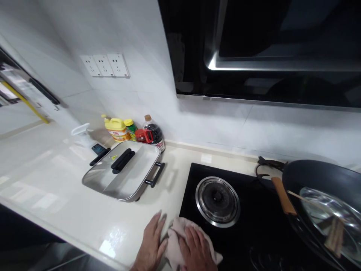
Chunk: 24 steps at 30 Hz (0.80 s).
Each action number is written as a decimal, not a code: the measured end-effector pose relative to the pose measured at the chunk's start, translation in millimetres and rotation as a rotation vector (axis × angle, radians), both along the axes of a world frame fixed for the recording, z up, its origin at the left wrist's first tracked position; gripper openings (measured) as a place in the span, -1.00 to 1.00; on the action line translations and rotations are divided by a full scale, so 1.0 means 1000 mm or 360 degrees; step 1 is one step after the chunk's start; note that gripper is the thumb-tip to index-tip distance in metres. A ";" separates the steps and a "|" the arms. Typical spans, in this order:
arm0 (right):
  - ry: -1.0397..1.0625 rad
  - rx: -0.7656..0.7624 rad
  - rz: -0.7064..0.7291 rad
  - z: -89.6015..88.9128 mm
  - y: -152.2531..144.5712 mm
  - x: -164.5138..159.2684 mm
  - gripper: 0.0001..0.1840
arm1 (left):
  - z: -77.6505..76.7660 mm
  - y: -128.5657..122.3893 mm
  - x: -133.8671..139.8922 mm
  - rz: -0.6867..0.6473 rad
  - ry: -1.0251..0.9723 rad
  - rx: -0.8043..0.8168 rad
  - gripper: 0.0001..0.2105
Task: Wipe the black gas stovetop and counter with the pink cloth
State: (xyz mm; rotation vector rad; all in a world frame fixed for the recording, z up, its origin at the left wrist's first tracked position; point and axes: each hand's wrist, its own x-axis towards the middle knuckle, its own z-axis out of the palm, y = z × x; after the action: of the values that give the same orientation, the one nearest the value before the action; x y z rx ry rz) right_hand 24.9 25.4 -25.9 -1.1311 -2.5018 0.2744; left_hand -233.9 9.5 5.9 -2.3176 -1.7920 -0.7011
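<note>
The cloth lies bunched at the near left edge of the hob, seemingly lapping from its black glass onto the worktop. The right hand lies over it, fingers stretched along the top; whether this grip pinches any fabric underneath, I cannot tell. The left hand rests on the worktop just left of the hob, its grip apart and holding nothing, the thumb beside the cloth (touching or not is unclear).

The likeliest trouble, I judge, is at the burner, on the hob's left half: its raised metal ring could snag a loose fold if the cloth slides that way. Nothing shows whether the ring is hot; if it is, fabric or fingertips could scorch. Poor hold on the bunch could also let the palm skid over the glass.

On the hob's right side, the wok points its wooden handle inward, so a wide sweep rightward might knock it and shift the metal bowl inside. Left of the hob, the lidded pan turns a black side handle toward the hands, and a careless leftward push could bump that.
</note>
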 end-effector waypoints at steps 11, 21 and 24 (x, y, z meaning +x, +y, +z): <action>-0.0148 -0.0166 -0.0098 0.078 0.161 -0.047 -0.41 | 0.003 0.000 0.000 -0.0009 0.0048 -0.0069 -0.50; -0.0476 -0.0500 -0.0468 0.089 0.306 0.034 -0.33 | 0.008 0.000 0.003 -0.0003 0.0003 -0.0114 -0.65; -0.0495 -0.0492 -0.0669 0.088 0.310 0.077 -0.33 | 0.008 0.001 0.004 -0.0002 -0.0003 -0.0123 -0.65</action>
State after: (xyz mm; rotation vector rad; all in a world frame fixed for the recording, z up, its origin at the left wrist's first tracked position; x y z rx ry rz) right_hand 102.4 335.2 61.8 -1.9181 -2.4455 0.4000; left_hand -230.0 10.7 14.3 -2.3676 -1.8503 -0.6456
